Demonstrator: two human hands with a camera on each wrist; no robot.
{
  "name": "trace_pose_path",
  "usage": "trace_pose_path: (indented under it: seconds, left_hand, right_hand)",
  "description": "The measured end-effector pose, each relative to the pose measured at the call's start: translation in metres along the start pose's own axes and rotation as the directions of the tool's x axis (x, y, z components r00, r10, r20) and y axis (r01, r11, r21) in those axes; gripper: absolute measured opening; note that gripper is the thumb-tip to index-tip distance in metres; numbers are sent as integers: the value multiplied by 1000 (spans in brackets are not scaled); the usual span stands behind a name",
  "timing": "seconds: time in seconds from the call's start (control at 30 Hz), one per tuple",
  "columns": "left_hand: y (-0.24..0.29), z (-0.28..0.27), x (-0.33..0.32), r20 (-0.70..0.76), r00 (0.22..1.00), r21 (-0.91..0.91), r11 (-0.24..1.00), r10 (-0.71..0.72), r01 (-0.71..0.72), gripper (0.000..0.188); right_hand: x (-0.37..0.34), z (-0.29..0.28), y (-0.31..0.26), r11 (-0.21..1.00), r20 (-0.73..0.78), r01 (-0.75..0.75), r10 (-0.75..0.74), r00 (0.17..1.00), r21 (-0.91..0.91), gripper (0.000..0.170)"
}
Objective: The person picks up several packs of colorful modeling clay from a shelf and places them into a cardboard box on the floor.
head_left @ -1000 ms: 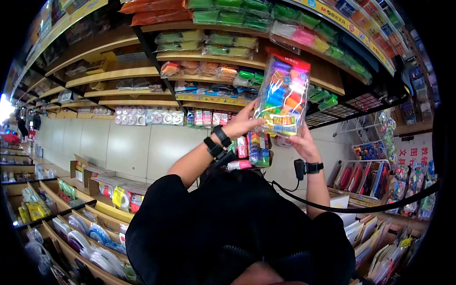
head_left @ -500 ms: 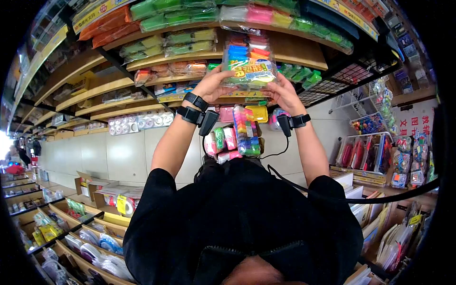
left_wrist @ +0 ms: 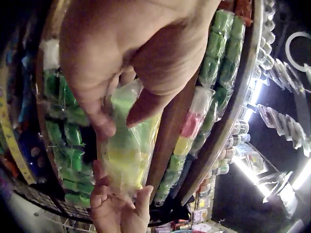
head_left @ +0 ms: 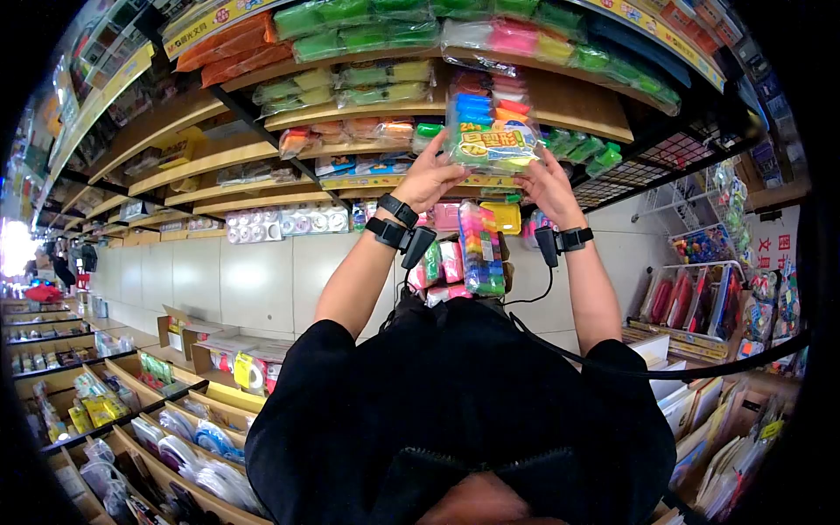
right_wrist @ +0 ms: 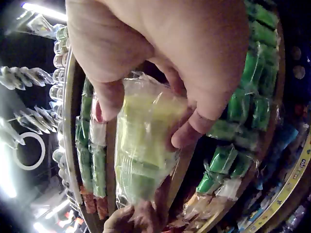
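Note:
Both hands hold a clear pack of coloured modelling clay (head_left: pixel 492 147) at a wooden shelf, its far end among the shelf boards in the head view. The left hand (head_left: pixel 427 182) grips its left near corner. At the right near corner, the right hand (head_left: pixel 551 189) pinches the wrapping. The left wrist view shows the left thumb (left_wrist: pixel 146 108) lying along one face of the clear pack (left_wrist: pixel 127 145). In the right wrist view, the right thumb (right_wrist: pixel 109 99) and fingers (right_wrist: pixel 194 127) flank the pack's end, where yellow and green pieces show through.
Packs of green clay (head_left: pixel 363 39) fill the upper shelf, and orange packs (head_left: pixel 346 133) lie on a lower one. Below the hands, a multicoloured pack (head_left: pixel 481 249) lies with others near a yellow box (head_left: pixel 502 217). A black cable (head_left: pixel 647 374) runs off rightward.
The clay pack has moved from upright in front of the shelves to tipped away, its far end in toward the boards. Both arms have reached forward with it, and the head view has shifted.

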State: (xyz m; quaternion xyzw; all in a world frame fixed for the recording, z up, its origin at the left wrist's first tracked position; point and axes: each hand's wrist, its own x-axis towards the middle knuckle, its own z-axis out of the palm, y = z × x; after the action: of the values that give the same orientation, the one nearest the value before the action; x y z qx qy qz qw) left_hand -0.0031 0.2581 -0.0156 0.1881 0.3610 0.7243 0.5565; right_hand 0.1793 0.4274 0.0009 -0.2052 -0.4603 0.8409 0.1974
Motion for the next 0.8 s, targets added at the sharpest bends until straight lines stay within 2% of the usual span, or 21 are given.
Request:
trace_pose_path:
  seconds: [0.03,0.27,0.33,0.43,0.5,0.53,0.57,0.63,0.67,0.7,0.73,0.77,0.8]
  left_hand:
    - [0,0,0,-4,1000,-5,1000,3,-3,82]
    - [0,-6,9,-38,999,67,998,3,-1,82]
    - [3,-8,17,-40,999,82,997,16,-13,81]
    - [8,-5,30,-61,993,-5,995,100,-100,77]
    - [11,-1,39,-206,970,-112,982,127,-153,67]
    - [5,-7,48,-225,958,-180,959,176,-218,50]
    - [1,-10,53,-229,957,-181,958,177,-221,50]
    - [-4,-10,59,-377,917,-316,913,129,-258,37]
    - [-7,-9,64,-433,889,-291,910,149,-294,28]
    - [-5,-4,63,-437,887,-295,909,147,-296,28]
    - [1,5,60,-479,876,-345,904,61,-251,25]
    - [8,14,55,-513,858,-395,894,-24,-211,22]
    - [8,16,54,-484,874,-389,904,-35,-179,21]
  right_hand:
    - [1,1,0,998,-25,-5,6,1000,66,46]
    - [20,4,2,999,-121,43,-44,992,-16,42]
    - [25,11,-4,999,-124,37,-37,992,-3,50]
    - [43,11,-10,998,-161,33,-40,986,-49,51]
    - [56,11,-16,995,-163,43,-58,985,-93,47]
    - [62,11,-18,991,-185,53,-76,980,-122,48]
    - [68,11,-19,987,-207,62,-93,974,-151,49]
    - [82,12,-21,984,-194,53,-87,977,-170,48]
    - [90,10,-19,975,-204,60,-105,973,-215,52]
    - [99,9,-16,964,-213,66,-123,969,-259,56]
    - [111,5,-15,925,-215,61,-151,965,-374,59]
    - [122,1,-14,925,-213,57,-146,966,-376,59]
    - [129,4,-16,890,-250,11,-140,958,-455,61]
